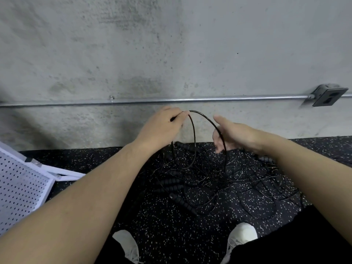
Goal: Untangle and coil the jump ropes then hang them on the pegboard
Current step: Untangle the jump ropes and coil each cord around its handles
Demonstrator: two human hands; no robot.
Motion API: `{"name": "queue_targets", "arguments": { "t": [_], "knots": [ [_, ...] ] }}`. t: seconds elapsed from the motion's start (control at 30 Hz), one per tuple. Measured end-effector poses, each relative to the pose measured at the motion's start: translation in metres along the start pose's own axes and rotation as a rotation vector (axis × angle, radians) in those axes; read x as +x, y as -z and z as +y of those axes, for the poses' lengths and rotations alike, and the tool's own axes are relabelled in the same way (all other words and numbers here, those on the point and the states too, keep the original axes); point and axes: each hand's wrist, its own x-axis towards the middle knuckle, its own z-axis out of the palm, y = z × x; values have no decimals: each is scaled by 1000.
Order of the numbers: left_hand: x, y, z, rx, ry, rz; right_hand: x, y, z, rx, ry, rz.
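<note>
We look down from head height, close above both hands. We face the grey concrete wall (pixel 171 44) just beyond them.

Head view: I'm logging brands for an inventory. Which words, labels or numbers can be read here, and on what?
None can be read.
Rope handles: no visible print.
Pegboard: holes only.
Outlet box: no legible marking.
Shoes: no logo shows.

Person, head-camera view: both forearms are showing bare to the frame edge, no sleeves, watch or rings visible. Left hand (pixel 162 126) and right hand (pixel 234 134) are wearing no gloves. Black lower garment (pixel 297 242) is covering the legs; pale off-white fabric shoes (pixel 242 235) are covering the feet.
</note>
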Motion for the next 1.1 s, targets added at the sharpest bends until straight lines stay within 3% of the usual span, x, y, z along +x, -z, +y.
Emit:
{"name": "queue_targets", "arguments": {
  "t": [0.1,0.17,0.27,0.33,0.47,0.7,0.83,0.93,1.1],
  "knots": [
    [8,-4,-4,-135,154,85,-7,10,12,-89,-92,-33],
    [13,-4,-13,-130,242,108,-10,13,13,-41,-62,62],
    [15,-5,-25,-23,370,-34,-14,17,9,64,9,320],
    [13,-10,-24,66,416,-173,-17,20,9,104,31,399],
    [11,-26,-3,297,280,-238,-23,26,13,37,83,392],
    [5,-61,46,147,-18,-350,-19,14,9,97,150,349],
    [6,-64,47,144,-152,-306,-18,18,13,118,130,336],
    [9,-61,42,143,-190,-234,-20,20,25,151,131,184],
    [16,-55,41,-109,-151,-18,-23,23,46,149,34,26]
  ]
}}
